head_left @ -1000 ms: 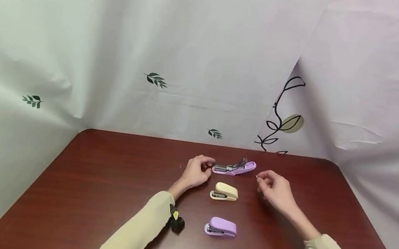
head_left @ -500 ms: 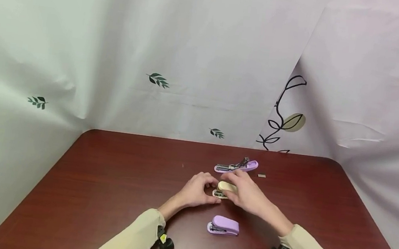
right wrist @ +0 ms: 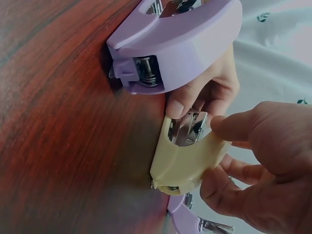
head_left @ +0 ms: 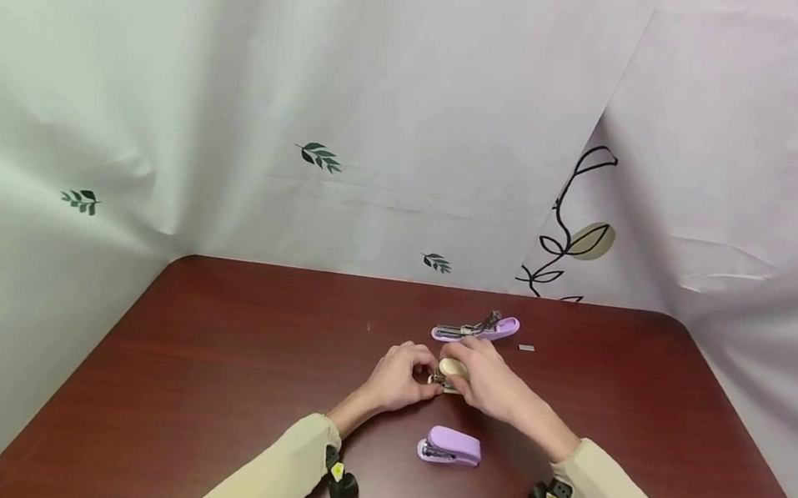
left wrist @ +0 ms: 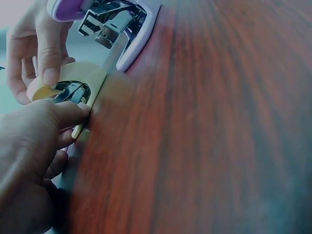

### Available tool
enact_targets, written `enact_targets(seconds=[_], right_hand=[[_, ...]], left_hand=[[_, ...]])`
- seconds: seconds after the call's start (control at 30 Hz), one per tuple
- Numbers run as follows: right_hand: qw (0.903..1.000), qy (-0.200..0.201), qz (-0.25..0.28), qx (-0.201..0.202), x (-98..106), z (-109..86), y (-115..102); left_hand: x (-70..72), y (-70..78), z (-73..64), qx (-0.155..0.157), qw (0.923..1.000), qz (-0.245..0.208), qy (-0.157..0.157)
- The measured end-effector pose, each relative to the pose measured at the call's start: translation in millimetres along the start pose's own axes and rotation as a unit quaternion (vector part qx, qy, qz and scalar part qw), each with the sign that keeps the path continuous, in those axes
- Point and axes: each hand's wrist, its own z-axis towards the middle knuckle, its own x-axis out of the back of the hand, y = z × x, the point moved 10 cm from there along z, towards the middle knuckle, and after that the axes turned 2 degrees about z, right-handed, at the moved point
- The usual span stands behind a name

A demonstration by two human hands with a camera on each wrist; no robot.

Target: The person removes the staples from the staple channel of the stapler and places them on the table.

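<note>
A small pale yellow stapler [head_left: 454, 367] sits on the table between my two hands, its top lifted a little at the front. My left hand [head_left: 397, 379] pinches the front end of its base, as the left wrist view shows with thumb and fingers at the base tip. From behind, my right hand [head_left: 491, 379] grips the top cover [right wrist: 195, 156], thumb on one side and fingers on the other. Metal parts [right wrist: 189, 129] of the stapler show at its front, in the space between cover and base. My right hand hides its rear in the head view.
A purple stapler [head_left: 450, 446] stands nearer the body. Behind the yellow one lies another purple stapler [head_left: 502, 328], swung fully open, with a short strip of staples [head_left: 526, 347] to its right. A patterned cloth [head_left: 387, 113] hangs behind the dark red table [head_left: 242, 346].
The right hand has put the staple strip down on the table and come left to the yellow stapler. My left hand has moved from beside the opened purple stapler to the yellow one's front.
</note>
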Motion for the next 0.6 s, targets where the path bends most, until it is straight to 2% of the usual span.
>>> enact_targets(seconds=[0.23, 0.47, 0.6], right_hand=[[0.9996, 0.016, 0.016, 0.017, 4.7, -4.9, 2.1], [0.9936, 0.080, 0.070, 0.037, 25.8, -15.8, 14.0], [0.9894, 0.100, 0.099, 0.037, 29.9, -23.4, 22.4]], left_hand=[[-4.6, -3.1, 1.8, 0.018, 0.9998, -0.003, -0.007], [0.8, -2.4, 0.5, 0.029, 0.9995, -0.003, 0.010], [-0.1, -2.9, 0.3, 0.030, 0.9995, -0.006, 0.012]])
